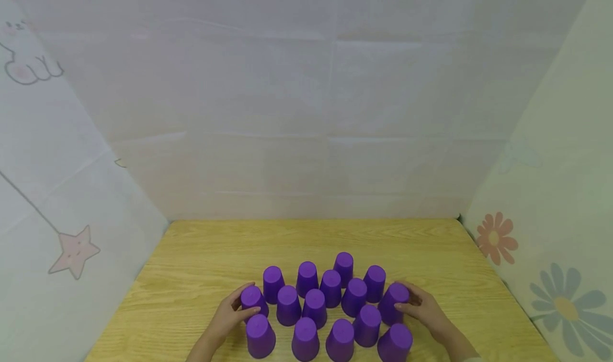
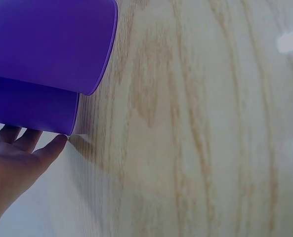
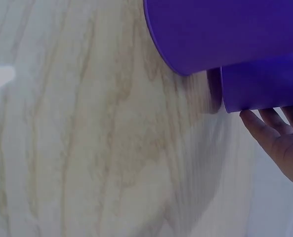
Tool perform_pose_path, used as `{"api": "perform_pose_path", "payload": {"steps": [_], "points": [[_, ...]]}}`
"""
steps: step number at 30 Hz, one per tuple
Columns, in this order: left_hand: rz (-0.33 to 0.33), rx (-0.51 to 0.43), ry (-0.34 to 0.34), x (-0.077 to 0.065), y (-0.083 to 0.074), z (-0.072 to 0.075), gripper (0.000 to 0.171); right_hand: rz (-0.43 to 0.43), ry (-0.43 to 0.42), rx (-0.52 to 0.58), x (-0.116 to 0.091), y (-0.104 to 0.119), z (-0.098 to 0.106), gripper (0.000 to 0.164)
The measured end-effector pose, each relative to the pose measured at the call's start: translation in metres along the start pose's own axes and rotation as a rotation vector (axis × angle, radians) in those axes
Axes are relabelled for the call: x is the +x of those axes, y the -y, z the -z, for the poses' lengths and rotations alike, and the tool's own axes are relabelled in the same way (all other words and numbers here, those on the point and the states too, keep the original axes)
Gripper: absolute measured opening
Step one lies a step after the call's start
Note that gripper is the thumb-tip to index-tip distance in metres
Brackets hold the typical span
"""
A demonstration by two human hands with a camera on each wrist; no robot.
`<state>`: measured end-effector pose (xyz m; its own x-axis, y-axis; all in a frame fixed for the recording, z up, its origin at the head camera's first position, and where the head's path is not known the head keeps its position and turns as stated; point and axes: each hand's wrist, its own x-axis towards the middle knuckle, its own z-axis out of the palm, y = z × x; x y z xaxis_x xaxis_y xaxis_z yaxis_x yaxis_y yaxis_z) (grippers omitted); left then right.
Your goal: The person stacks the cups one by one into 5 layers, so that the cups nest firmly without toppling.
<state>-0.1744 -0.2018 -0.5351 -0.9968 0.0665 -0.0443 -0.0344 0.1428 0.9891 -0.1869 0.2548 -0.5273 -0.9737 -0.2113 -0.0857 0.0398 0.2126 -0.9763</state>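
Several purple cups stand upside down in a loose cluster at the front of the wooden table. My left hand point(image 1: 225, 317) has thumb and fingers round the cup at the cluster's left side point(image 1: 253, 296). At the opposite side, my right hand point(image 1: 428, 313) grips another cup point(image 1: 395, 299) the same way. In the left wrist view the fingers lie along the held cup's wall point(image 2: 32, 106), low near its rim. The right wrist view likewise has fingertips at the lower wall of its cup point(image 3: 265, 86). A nearer cup stands in front of each held one.
Nearer to me are the front-left cup point(image 1: 260, 338) and the front-right cup point(image 1: 395, 343). The farthest cup point(image 1: 344, 269) stands behind the others. Beyond the wooden table point(image 1: 306, 234) hangs a pale back sheet point(image 1: 306, 112), with printed sheets at both sides.
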Motion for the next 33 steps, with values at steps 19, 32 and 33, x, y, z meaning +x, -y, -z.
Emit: {"api": "perform_pose_path", "payload": {"steps": [19, 32, 33], "points": [[-0.015, -0.023, -0.006, -0.002, 0.005, 0.001, 0.058, 0.095, 0.036, -0.167, 0.026, 0.051, 0.043, 0.058], [-0.032, -0.036, 0.019, -0.002, 0.006, 0.002, 0.057, 0.08, 0.031, -0.186, 0.079, 0.077, 0.036, 0.062], [-0.033, -0.032, 0.022, -0.002, 0.006, 0.002, 0.057, 0.069, 0.033, -0.172, 0.083, 0.079, 0.033, 0.063]]}}
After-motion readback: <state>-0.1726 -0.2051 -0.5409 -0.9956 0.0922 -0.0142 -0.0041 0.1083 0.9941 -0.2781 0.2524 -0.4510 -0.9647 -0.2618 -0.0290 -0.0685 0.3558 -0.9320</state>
